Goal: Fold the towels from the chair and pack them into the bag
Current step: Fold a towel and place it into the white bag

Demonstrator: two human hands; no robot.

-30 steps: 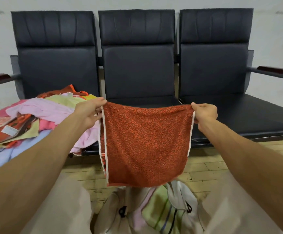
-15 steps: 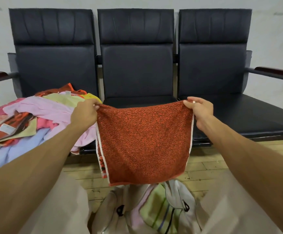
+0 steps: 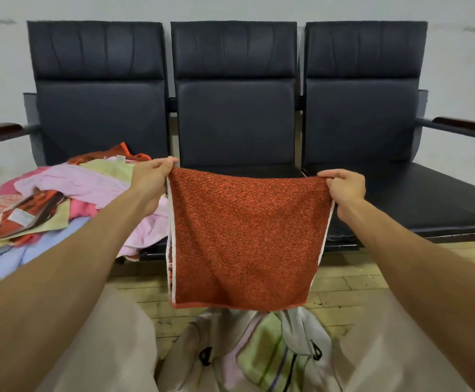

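Two top corners of the red towel are pinched, one by the left hand and one by the right hand. The cloth hangs flat between and below them, its lower hem just over the open bag on the floor. At the edge under the left hand two white-trimmed layers show, so the towel looks already doubled once.

The step in hand seems to be the next fold. To do it well, I would hold the top edge taut and level and bring one hand across to the other so the trimmed side edges meet. The lower corners should line up before anything is let go, since terry cloth likely sags and skews if one corner is slack. The result should be narrow enough to drop straight down from the hands into the bag, beside the green striped cloth lying in it. Left of the left hand, the pile of towels waits on the chair.
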